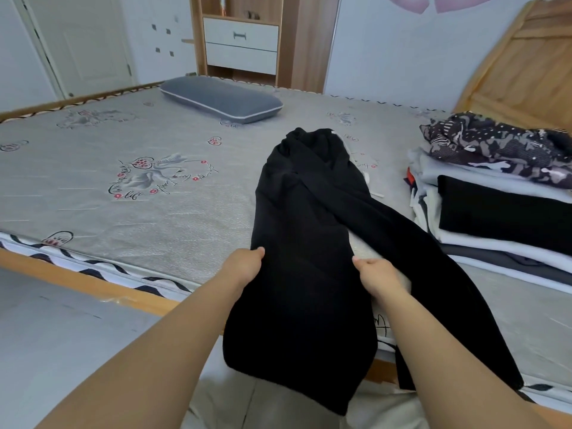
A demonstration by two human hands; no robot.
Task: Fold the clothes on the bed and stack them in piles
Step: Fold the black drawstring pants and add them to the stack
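A pair of black trousers (306, 230) lies lengthwise on the grey patterned mattress (139, 181), waist end far, legs hanging over the near bed edge. My left hand (244, 267) grips the left edge of one leg. My right hand (376, 274) grips the same leg's right edge. The other leg runs off to the right of my right arm. At the right stands a pile of folded clothes (495, 218), white and black, with a crumpled dark patterned garment (501, 147) on top.
A grey pillow (221, 99) lies at the far side of the mattress. The wooden bed rail (93, 286) runs along the near edge, a wooden headboard (526, 66) rises at the right. A cabinet with white drawers (241, 44) and a door stand beyond.
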